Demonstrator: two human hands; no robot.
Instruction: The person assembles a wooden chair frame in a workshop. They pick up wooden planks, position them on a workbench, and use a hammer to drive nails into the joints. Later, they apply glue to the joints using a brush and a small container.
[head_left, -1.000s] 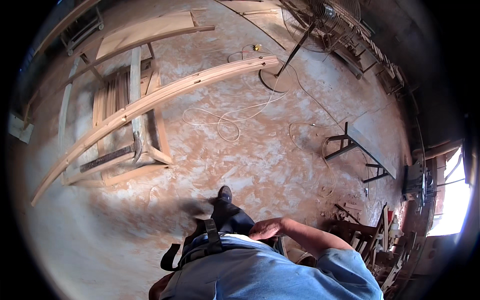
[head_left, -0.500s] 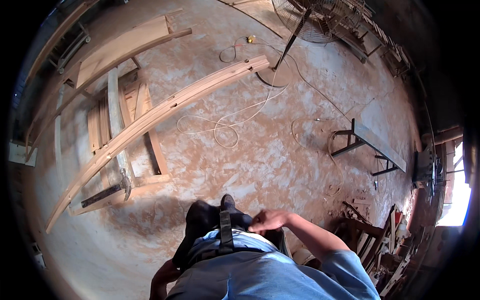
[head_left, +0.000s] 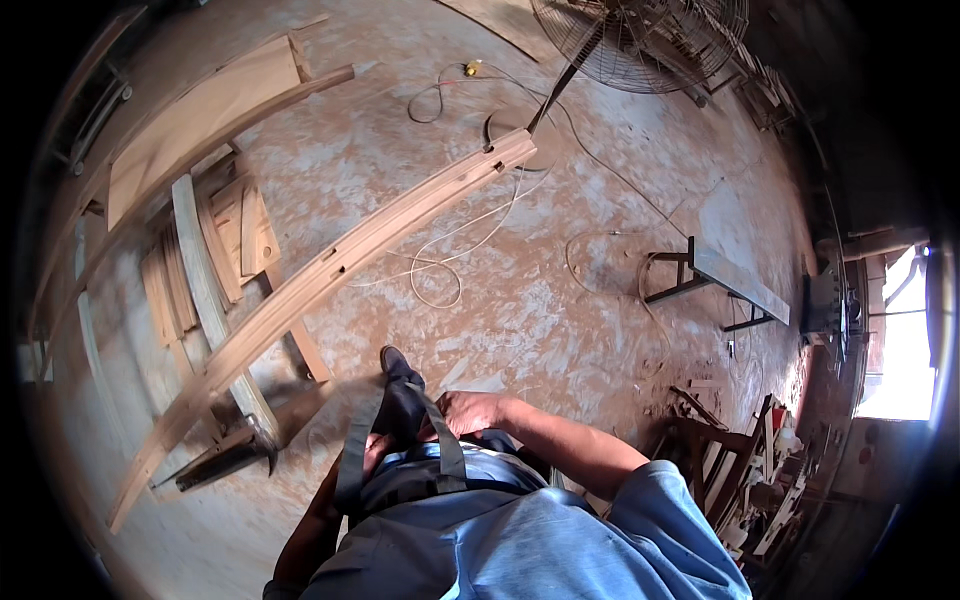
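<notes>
My right hand is at the front of my waist, its fingers curled beside a dark strap. Whatever those fingers may hold is hidden. Across from it, my left hand shows only in part, behind a second hanging strap; its fingers cannot be made out. Ahead on the left, a long grooved wooden rail, with mortises cut in it, lies across a low stand of timber. A hammer rests at the near end of that stand, apart from both hands.
A wide board lies farther left. Ahead stands a pedestal fan, with a loose cable on the floor. At right are a low metal-legged bench and a heap of wood scraps.
My right hand has moved inward to the middle of my waist. My left hand has come up to the straps, which now hang apart. The view has shifted, and the rail and hammer appear nearer.
</notes>
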